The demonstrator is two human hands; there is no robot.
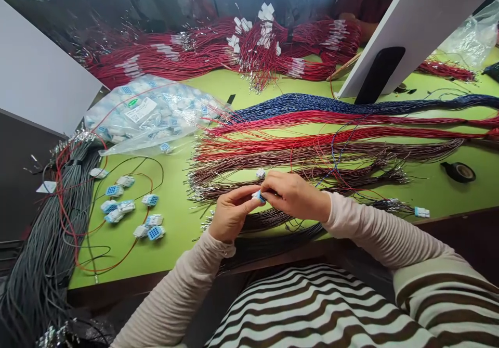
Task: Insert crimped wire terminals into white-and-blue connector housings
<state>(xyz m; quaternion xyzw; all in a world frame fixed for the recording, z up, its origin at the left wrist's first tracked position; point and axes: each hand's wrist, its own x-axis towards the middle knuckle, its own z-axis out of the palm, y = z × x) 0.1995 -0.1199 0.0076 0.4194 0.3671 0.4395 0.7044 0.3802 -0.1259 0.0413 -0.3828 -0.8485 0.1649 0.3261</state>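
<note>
The small connector housing is sky blue and white, matching the loose connectors on the lime-green workbench. Across the bench lie a speckled navy-blue wire bundle, a bright red wire bundle, and a dark maroon-brown wire bundle, while a charcoal-grey wire bundle runs down the left and crimson wire bundles with white tags sit farther off. The person's sleeve is pale pinkish beige with fine ribbing, and the top's body has wavy cream and dark brown stripes.
</note>
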